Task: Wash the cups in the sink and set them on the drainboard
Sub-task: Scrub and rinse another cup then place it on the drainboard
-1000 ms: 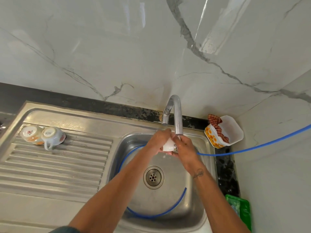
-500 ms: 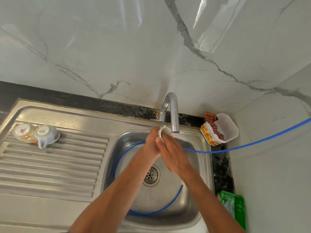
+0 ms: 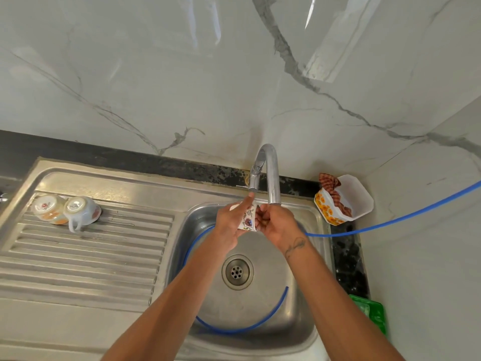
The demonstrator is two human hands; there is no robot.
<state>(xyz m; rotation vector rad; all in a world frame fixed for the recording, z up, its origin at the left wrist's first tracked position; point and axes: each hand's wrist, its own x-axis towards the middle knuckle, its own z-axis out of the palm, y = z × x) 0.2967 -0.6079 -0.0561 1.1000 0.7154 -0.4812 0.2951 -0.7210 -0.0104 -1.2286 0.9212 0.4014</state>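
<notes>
A white cup with a flower pattern [image 3: 248, 220] is held between both hands over the steel sink [image 3: 307, 295], just under the spout of the chrome tap [image 3: 272, 173]. My left hand [image 3: 230, 225] wraps its left side, forefinger pointing up toward the tap. My right hand [image 3: 276, 224] grips its right side with curled fingers. Two washed cups lie upside down at the far left of the drainboard [image 3: 86, 259]: one with an orange band [image 3: 49, 208], one white with a handle [image 3: 80, 212]. They touch each other.
A blue hose [image 3: 390, 221] runs from the right wall into the sink and curls round the drain [image 3: 237, 271]. A white flowered tub [image 3: 346, 201] holding a checked cloth sits in the right corner. A green object [image 3: 369, 313] lies on the right counter.
The cup has turned in my hands so its flowered side now shows. My right hand has shifted from over the cup to its right side. The camera has tilted slightly.
</notes>
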